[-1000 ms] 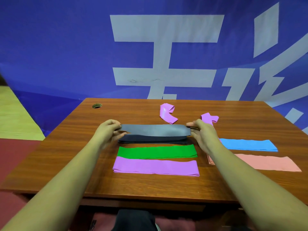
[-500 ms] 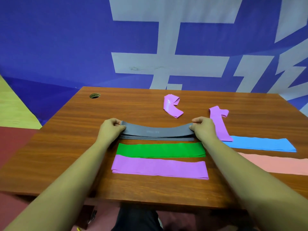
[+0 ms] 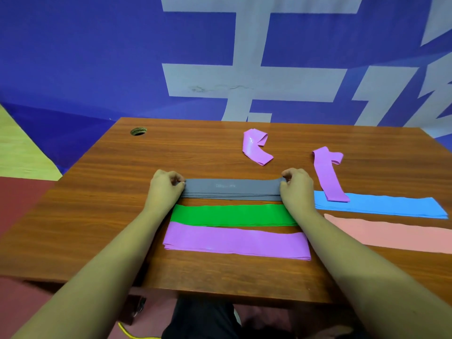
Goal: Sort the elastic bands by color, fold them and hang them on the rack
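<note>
A flat grey elastic band stack (image 3: 232,190), several layers with thin edges showing along its near side, lies straight, its ends pinched by the left hand (image 3: 166,189) and the right hand (image 3: 297,188). Just nearer lies a flat green elastic band (image 3: 232,215), then a long flat purple elastic band (image 3: 234,241), all parallel. To the right lie a flat blue elastic band (image 3: 381,206) and, nearer, a flat pink elastic band (image 3: 391,234). Farther back sits a loosely folded purple band (image 3: 255,146); a bent purple band (image 3: 327,174) beside it overlaps the blue band's left end.

pink band (image 3: 391,232): cut by right edge | grey band (image 3: 244,192) print: unreadable
</note>
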Motion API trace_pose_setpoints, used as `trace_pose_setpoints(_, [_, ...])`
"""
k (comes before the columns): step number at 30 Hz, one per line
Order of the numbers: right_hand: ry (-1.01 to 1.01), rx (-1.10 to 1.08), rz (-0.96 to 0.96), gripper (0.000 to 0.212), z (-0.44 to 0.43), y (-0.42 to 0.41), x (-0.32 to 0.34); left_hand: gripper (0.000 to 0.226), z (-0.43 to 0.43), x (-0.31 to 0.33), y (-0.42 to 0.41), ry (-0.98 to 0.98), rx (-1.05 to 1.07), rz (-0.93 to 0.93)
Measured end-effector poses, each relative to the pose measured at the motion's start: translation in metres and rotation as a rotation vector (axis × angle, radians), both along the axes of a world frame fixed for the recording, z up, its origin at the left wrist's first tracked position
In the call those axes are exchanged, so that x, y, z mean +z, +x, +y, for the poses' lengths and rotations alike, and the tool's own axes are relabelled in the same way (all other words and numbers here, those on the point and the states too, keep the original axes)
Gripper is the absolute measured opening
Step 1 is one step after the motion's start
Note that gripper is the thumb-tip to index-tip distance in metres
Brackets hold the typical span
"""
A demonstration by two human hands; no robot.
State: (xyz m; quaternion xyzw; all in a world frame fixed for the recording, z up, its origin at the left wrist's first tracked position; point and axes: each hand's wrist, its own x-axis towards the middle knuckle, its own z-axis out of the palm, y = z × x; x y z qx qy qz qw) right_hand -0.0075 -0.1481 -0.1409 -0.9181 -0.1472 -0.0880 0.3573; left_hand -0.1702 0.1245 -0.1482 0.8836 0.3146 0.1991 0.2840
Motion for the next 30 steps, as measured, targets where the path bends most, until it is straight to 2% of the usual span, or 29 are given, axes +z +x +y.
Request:
trace_pose_setpoints(3, [-0.037,0.026,0.005,0.029,-0.009,0.001,0.003,0.011,-0.008,0.007,0.001,0.093,0.020,-0.004])
trace_pose_setpoints(6, [-0.010,0.088,-0.011,0.028,-0.028,0.006,0.018,0.012,-0.029,0.022,0.013,0.157,-0.021,-0.090])
trace_pose_setpoints(10, [-0.065,0.149,-0.022,0.022,-0.077,0.016,0.035,0.011,-0.087,0.044,0.051,0.179,-0.271,-0.155])
trace_pose_setpoints(13, [-0.187,0.182,-0.005,0.022,-0.123,0.026,0.043,0.011,-0.144,0.053,0.081,0.155,-0.479,-0.156])
trace_pose_setpoints(18, [-0.297,0.292,0.057,0.023,-0.169,0.041,0.040,0.012,-0.221,0.053,0.128,0.165,-0.752,-0.071])
trace_pose_setpoints(26, [-0.300,0.355,0.032,0.024,-0.177,0.054,0.016,0.029,-0.262,0.032,0.176,0.258,-0.877,0.181])
trace_pose_setpoints(30, [-0.281,0.339,-0.013,0.019,-0.176,0.057,0.007,0.021,-0.264,0.022,0.182,0.330,-0.899,0.180])
